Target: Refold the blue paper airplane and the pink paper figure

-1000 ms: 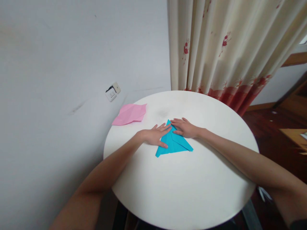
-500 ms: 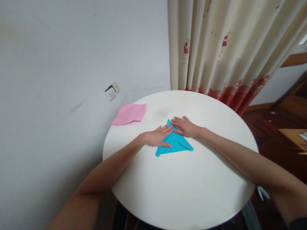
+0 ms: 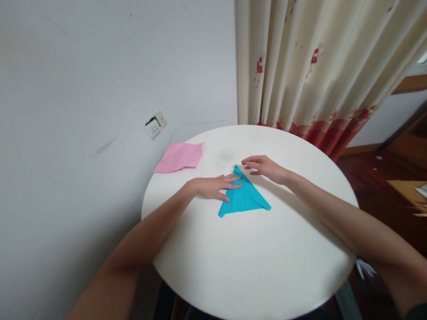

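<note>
Right hand (image 3: 265, 167): lifted off the folded blue paper (image 3: 245, 199), fingers loosely open, holding nothing.
Left hand (image 3: 213, 186): fingers flat, pressing paper's left edge.

Round white tabletop (image 3: 253, 266) stands by a pale grey wall (image 3: 100, 66) w/ a white socket (image 3: 155, 126), cream curtain (image 3: 316, 62) w/ red flower print behind, dark wood floor (image 3: 376, 178) at right, soft daylight.

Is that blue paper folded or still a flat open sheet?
Folded. The blue paper lies as a pointed triangle with crease lines, flat on the white table; the left hand rests on it.
</note>
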{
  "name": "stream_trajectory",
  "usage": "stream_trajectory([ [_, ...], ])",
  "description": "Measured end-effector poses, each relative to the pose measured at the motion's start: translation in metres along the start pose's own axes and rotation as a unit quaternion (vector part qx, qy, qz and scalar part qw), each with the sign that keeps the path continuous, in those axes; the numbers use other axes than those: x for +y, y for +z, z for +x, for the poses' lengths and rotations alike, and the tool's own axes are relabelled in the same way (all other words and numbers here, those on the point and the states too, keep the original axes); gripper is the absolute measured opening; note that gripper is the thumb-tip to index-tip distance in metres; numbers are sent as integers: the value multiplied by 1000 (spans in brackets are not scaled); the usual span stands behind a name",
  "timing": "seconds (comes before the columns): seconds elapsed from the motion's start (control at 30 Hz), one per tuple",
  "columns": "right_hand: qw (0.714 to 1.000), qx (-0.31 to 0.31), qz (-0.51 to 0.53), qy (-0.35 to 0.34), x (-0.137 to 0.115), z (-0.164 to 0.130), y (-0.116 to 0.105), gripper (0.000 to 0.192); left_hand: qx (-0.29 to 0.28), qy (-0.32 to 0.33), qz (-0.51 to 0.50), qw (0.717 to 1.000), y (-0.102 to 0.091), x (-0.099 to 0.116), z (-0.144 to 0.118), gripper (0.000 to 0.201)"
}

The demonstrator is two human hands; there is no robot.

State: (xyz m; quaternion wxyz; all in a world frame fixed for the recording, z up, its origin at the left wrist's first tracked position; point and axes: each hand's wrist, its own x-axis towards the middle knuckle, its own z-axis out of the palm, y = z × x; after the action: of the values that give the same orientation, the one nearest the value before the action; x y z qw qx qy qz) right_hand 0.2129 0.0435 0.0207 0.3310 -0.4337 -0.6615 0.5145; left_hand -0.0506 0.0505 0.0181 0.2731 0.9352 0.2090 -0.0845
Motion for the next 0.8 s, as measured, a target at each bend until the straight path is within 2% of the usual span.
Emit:
stream_trajectory([
  [0.07,994,16,64,87,-9,-5,-3,25,3,5,-2,1000,4,2,5,76],
  [0.13,984,14,102,144,-14,-8,-8,22,4,4,3,1000,7,5,10,76],
  [0.27,971,-2,155,184,-15,-8,-19,23,12,4,12,1000,11,10,17,75],
  [0.4,957,-11,187,219,-10,-5,-26,25,47,3,0,999,10,17,17,76],
  [0.5,960,-19,178,216,-6,-3,-25,23,68,7,-11,998,10,19,15,75],
  [0.63,976,-41,127,172,1,-2,-19,19,87,11,-14,996,10,20,14,74],
  [0.8,989,-15,84,120,9,2,-13,20,115,34,6,993,5,26,18,71],
])
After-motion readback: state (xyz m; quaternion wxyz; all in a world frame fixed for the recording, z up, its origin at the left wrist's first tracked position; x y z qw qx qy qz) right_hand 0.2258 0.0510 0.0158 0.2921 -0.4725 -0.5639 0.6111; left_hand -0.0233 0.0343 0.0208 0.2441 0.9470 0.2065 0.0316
